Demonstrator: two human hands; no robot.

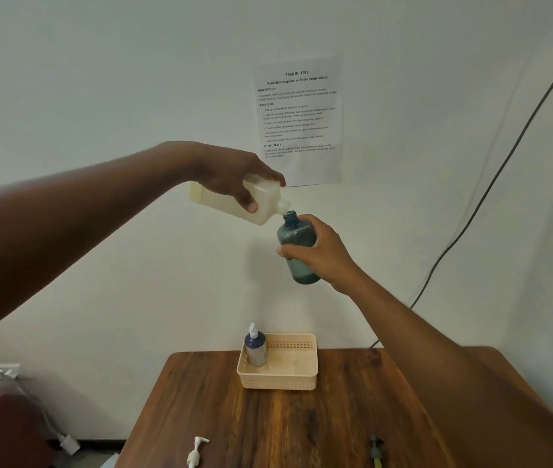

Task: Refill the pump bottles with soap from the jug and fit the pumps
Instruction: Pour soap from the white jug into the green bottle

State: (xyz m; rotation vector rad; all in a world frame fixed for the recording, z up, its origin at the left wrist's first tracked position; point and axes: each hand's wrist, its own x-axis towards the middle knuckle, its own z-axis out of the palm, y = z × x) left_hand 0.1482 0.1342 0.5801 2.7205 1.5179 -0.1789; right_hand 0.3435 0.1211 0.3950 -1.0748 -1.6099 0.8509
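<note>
My left hand [231, 173] grips a cream soap jug [224, 206], tipped with its spout down to the right, touching the mouth of a teal pump bottle [297, 236]. My right hand [322, 253] holds that bottle upright in the air, high above the table. A little liquid shows at the bottle's bottom. A dark blue bottle [255, 347] with a white pump fitted stands in the left corner of a peach basket [288, 380]. A loose white pump [196, 450] lies near the table's front edge; a second, darker pump [377, 450] lies to the right.
The wooden table [302, 417] stands against a white wall with a printed task sheet [298, 116]. A dark cable [491, 184] runs down the wall on the right. A dark red object and a white plug [69, 444] sit on the floor at left.
</note>
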